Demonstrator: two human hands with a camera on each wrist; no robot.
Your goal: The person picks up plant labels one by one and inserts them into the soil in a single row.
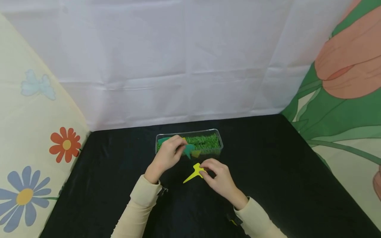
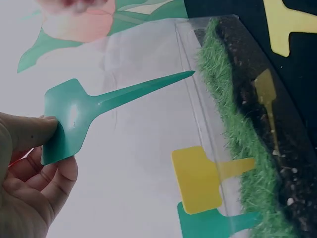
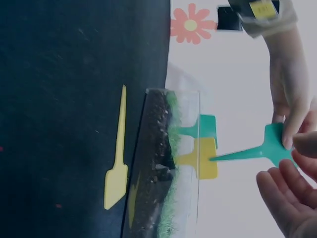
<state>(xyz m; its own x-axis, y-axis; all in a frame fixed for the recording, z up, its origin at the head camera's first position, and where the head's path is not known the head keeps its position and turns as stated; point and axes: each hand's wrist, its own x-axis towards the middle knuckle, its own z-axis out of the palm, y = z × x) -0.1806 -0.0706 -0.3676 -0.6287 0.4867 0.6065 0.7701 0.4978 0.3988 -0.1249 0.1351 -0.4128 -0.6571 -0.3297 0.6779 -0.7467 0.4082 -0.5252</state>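
My left hand (image 1: 170, 152) pinches a green T-shaped plant label (image 2: 74, 121) by its broad head, thumb on one face and fingers behind. The label's pointed stem (image 2: 148, 88) hangs over the clear box (image 1: 218, 130) of grass and dark soil. Close to that label, my right hand (image 1: 218, 175) has loosely bent fingers, thumb and fingertips apart, nothing between them. Below this hand in the head view, a yellow plant label (image 3: 116, 186) lies flat on the black cloth in front of the box.
Another yellow label (image 2: 197, 179) and another green label (image 3: 207, 130) stand in the grass (image 1: 205, 142) towards the box's left end. A yellow label shape (image 2: 266, 87) shows on the clear front wall. Black cloth (image 1: 268, 165) covers the table, with a white sheet (image 1: 184, 66) behind.
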